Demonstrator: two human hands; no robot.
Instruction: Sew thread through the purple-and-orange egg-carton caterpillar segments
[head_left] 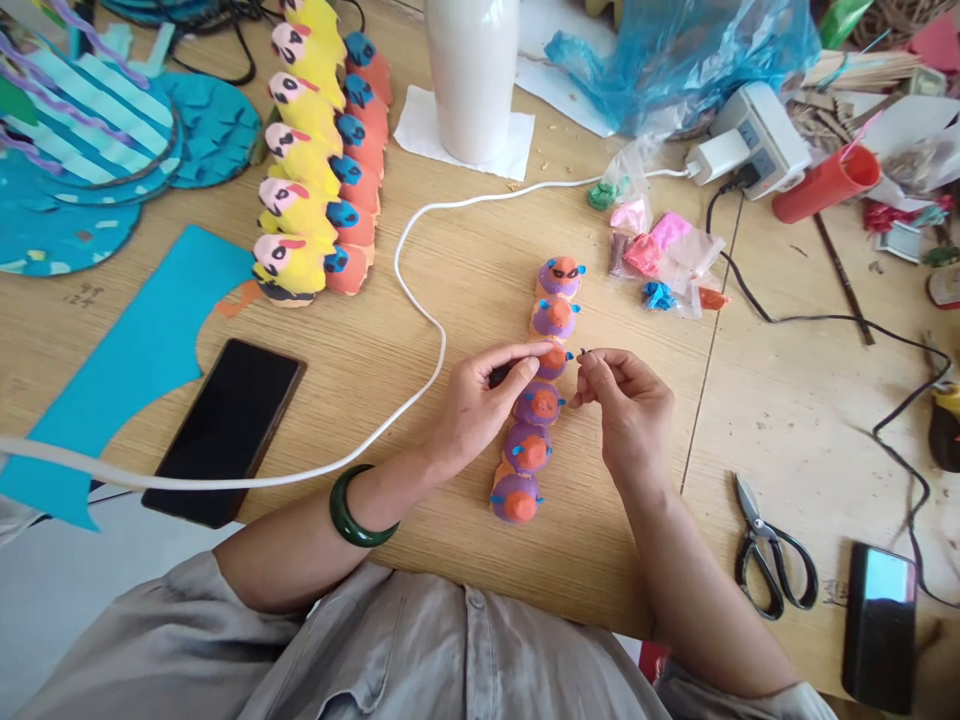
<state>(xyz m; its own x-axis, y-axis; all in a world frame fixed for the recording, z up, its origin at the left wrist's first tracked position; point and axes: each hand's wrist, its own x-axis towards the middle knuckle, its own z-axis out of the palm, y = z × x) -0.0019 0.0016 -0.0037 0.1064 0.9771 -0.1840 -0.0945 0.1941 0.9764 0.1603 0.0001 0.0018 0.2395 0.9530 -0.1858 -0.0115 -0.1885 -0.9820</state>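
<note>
1. Six figures stand in a row on the table.
2. Right hand pinches a black bit near the third-farthest figure.
3. Left hand touches that figure; cannot tell whether its fingers clamp the dark lump by its thumb.

The left hand stretches 1 finger inward, while the right hand pinches, fingers curled.

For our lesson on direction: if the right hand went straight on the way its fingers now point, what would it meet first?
Probably the blue ear on the third figure from the top of the purple-and-orange row, though the hand's height above the table is unclear.
</note>
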